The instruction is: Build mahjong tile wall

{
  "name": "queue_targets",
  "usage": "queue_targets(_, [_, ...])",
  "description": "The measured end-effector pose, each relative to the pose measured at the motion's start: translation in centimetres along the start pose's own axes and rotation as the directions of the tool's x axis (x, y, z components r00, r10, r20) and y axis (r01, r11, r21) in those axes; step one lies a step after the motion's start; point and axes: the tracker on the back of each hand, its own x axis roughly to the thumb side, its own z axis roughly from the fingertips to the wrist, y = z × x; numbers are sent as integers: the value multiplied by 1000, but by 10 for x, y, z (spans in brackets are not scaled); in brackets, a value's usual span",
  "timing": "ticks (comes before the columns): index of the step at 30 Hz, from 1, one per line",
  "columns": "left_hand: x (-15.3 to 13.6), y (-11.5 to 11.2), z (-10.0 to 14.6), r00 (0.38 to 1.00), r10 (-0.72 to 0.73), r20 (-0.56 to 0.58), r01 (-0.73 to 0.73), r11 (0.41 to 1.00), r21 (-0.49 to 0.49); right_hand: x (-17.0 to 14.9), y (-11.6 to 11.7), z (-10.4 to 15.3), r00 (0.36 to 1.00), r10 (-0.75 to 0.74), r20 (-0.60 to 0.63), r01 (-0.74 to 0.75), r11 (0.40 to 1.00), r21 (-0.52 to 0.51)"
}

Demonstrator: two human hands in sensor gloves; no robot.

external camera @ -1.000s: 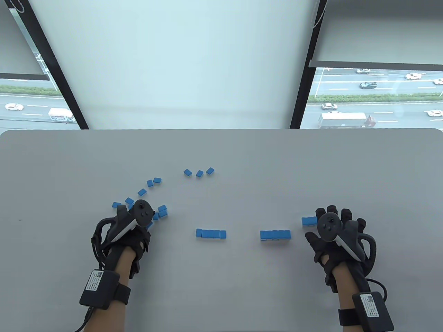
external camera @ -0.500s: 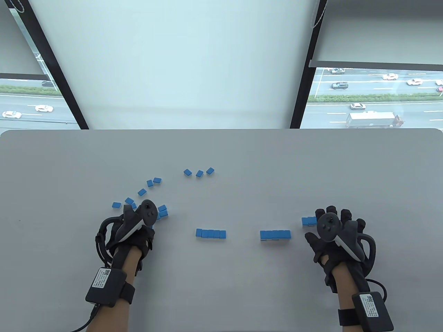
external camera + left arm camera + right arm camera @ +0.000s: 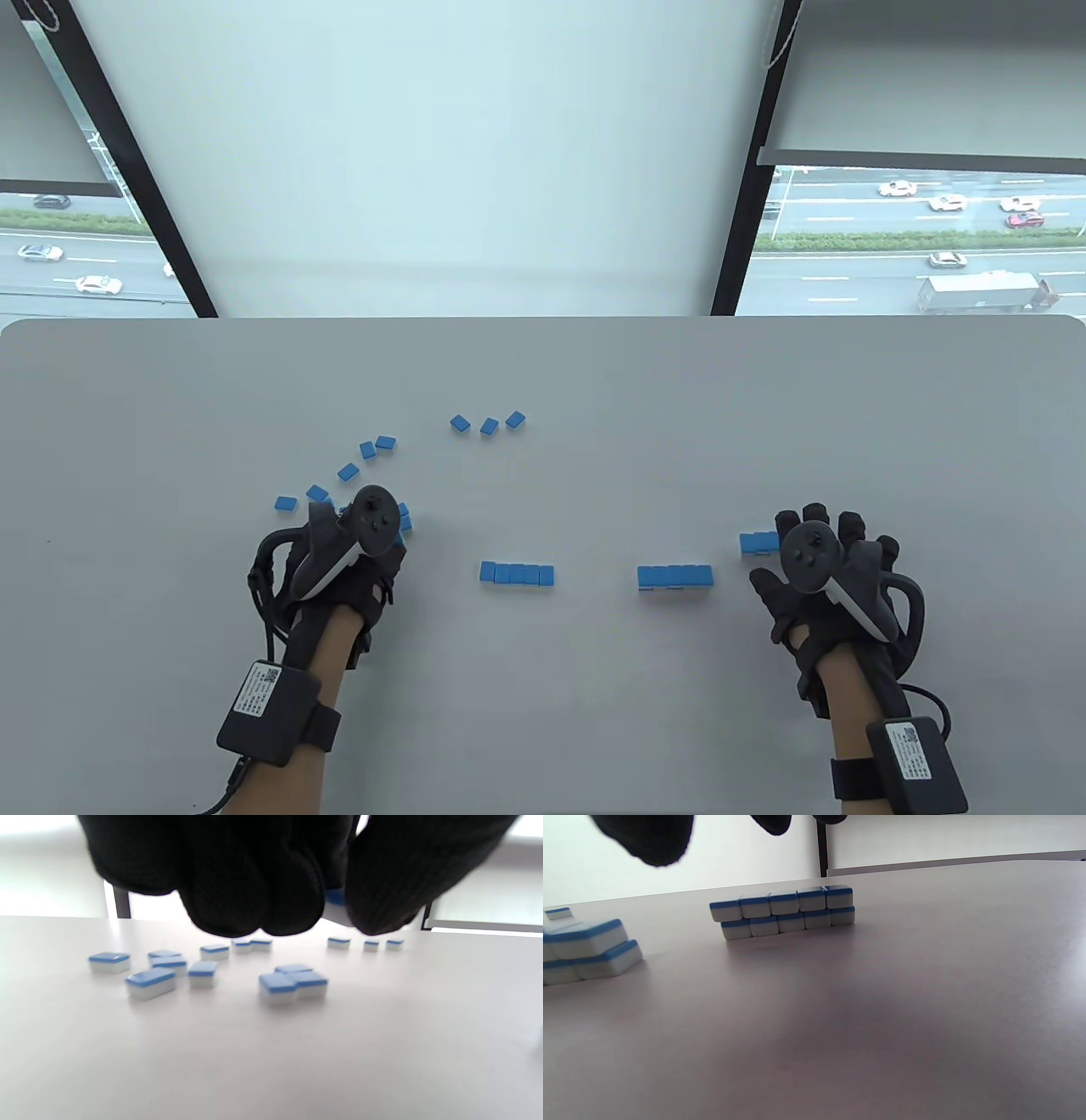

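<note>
My left hand (image 3: 352, 556) has slid to the right and a little toward me since a second ago, so it now covers most of the cluster it was working at; my right hand (image 3: 819, 569) has not shifted. In the left wrist view the left fingers (image 3: 254, 887) are curled down with the thumb opposite, and a tile (image 3: 337, 902) is pinched between them, lifted clear of the table (image 3: 543, 705). Below it lie the loose tiles (image 3: 292, 982), all blue side up, scattered in no order; three of them (image 3: 488, 422) sit apart, further from me near the middle.

My right hand rests flat, fingers straight and spread, holding nothing. Just past its index finger I can see a short stack (image 3: 758, 542), partly hidden by the hand.

Between my hands stand two wall pieces, well apart. The left piece (image 3: 517, 574) and the right piece (image 3: 675, 576) lie in one line across the table. In the right wrist view the far one (image 3: 785, 912) shows as two layers, five tiles long, with the upper row shifted slightly to one side. The near one (image 3: 587, 950) is also two layers high, cut off at the view's edge.
</note>
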Motion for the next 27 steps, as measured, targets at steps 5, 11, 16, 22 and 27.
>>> queue_targets(5, [57,22,-3,989,-37,146,25,996,83,0,1,0,1000,-3,0,3,1000,5])
queue_targets(11, [114,2,0,950,1,313,-8,1000,22,1,1,0,1000,-2,3,2,1000,10])
queue_targets(16, [130,-35,5,930,-76,361,98,994,-41,2,1,-1,1000,10,5,-10,1000,12])
queue_targets(22, [132,-48,6,923,-88,373,123,990,-70,2,-1,1,1000,10,3,-10,1000,2])
queue_targets(27, [132,-49,6,925,-83,371,121,990,-79,0,-1,1,1000,6,-4,-6,1000,4])
